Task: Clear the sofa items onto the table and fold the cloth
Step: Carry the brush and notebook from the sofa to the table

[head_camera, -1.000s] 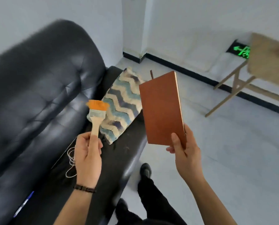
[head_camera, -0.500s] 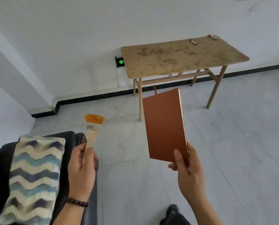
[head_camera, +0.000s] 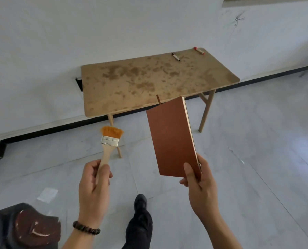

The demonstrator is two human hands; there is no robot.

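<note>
Head view: the left hand [head_camera: 93,191] is gripping a brush [head_camera: 109,141] by its wooden handle, bristles pointing up. The right hand [head_camera: 201,187] is pinching the lower corner of a brown notebook [head_camera: 173,139], holding it upright. Both are hovering over the floor, just short of the table [head_camera: 149,83] ahead. A black marker [head_camera: 175,56] and a red marker [head_camera: 199,50] are lying near its far right edge.

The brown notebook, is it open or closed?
Closed. The notebook shows one flat cover, its page edges together along the right side; the right hand pinches its lower corner.
</note>
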